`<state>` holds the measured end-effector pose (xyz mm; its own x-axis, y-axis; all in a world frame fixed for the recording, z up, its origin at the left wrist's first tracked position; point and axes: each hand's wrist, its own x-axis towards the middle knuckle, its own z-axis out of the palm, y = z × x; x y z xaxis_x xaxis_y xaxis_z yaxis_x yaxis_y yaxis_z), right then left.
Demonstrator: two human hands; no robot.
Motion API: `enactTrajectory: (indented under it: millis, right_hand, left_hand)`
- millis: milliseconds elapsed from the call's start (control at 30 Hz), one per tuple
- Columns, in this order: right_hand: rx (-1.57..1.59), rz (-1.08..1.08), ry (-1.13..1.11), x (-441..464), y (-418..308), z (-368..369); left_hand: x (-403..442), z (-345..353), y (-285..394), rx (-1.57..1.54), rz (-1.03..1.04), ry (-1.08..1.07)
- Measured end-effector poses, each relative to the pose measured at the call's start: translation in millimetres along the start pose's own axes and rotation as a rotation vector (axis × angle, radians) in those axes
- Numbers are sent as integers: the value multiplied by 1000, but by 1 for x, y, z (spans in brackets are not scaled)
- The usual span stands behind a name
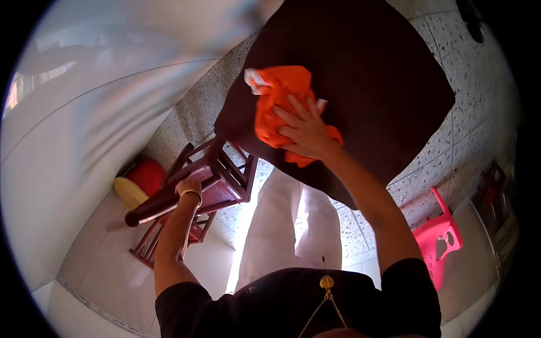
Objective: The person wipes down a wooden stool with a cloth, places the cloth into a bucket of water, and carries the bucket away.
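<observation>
On the left, beside a pale tiled wall (73, 118), a round red container-like object with a yellowish end (138, 183) lay on its side near a dark red wooden chair with slatted framing (231, 180). The left hand (189, 186), below which a gold-coloured bangle (191, 195) circled the wrist, was on the chair, its fingers bent over the wood near a thick rounded rail; how firmly they gripped could not be told. To the right of the left hand and well apart from it, a crumpled bright orange cloth with whitish patches at its edges (282, 84) lay on a dark brown table with a smooth, broad top (389, 73), nearer its left side than its right. The right hand (304, 129) was directly on top of the cloth, palm down, fingers spread and pressed flat rather than closed around it; the cloth showed beyond the fingertips and out on both sides of the hand. Below the table's near edge stood the person's legs in white trousers (270, 225). Farther right, on a speckled grey stone-like floor (422, 163), stood a bright pink plastic chair with an opening in its back (431, 236), apart from the table and from both hands.
</observation>
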<state>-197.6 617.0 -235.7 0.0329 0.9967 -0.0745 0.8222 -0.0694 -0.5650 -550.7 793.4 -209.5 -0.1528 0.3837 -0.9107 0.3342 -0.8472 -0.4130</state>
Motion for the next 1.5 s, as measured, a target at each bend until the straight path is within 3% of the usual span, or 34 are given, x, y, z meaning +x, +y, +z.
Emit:
enactTrajectory:
  millis: [100,233,333,400,533,667,733,800,867,933,1000,1067,1133,1300,1333,1400,1467,1500]
  right_hand:
    - [-97,166,0,-78,51,1]
    - [-309,444,299,-214,109,-14]
    - [-346,763,341,-255,131,-17]
    - [-362,776,448,-259,139,-9]
    - [-399,886,572,-254,156,10]
    - [-351,1263,617,-215,188,17]
    - [-341,1418,698,-149,195,9]
    - [-443,1319,634,-72,186,12]
    - [-516,927,600,1,161,25]
    - [-459,681,538,67,96,43]
    - [-181,466,478,99,19,60]
    - [-123,211,566,109,-33,130]
    - [-27,44,365,80,-77,155]
    - [4,115,330,-34,-50,130]
    - [-205,137,385,-66,-34,123]
    - [903,724,605,-146,-2,105]
    - [1055,987,734,-213,30,91]
    - [546,975,641,-225,42,78]
  left_hand:
    - [9,27,-3,-55,4,-39]
    - [18,46,-9,-111,27,-61]
    - [7,35,-12,-145,2,-135]
    - [26,63,-12,-205,-1,-134]
    - [28,44,-38,-408,72,-286]
    - [66,52,-72,-529,155,-451]
    - [94,72,-90,-594,167,-509]
    - [118,87,-106,-652,160,-544]
    - [133,109,-121,-697,140,-572]
    - [144,119,-126,-710,123,-573]
    - [141,117,-128,-690,53,-517]
    - [150,119,-126,-748,13,-505]
    - [150,129,-128,-771,23,-479]
    - [150,133,-126,-656,117,-282]
    - [153,138,-128,-652,116,-266]
    - [162,149,-132,-634,135,-243]
    - [173,162,-136,-599,143,-231]
    - [160,148,-129,-599,115,-235]
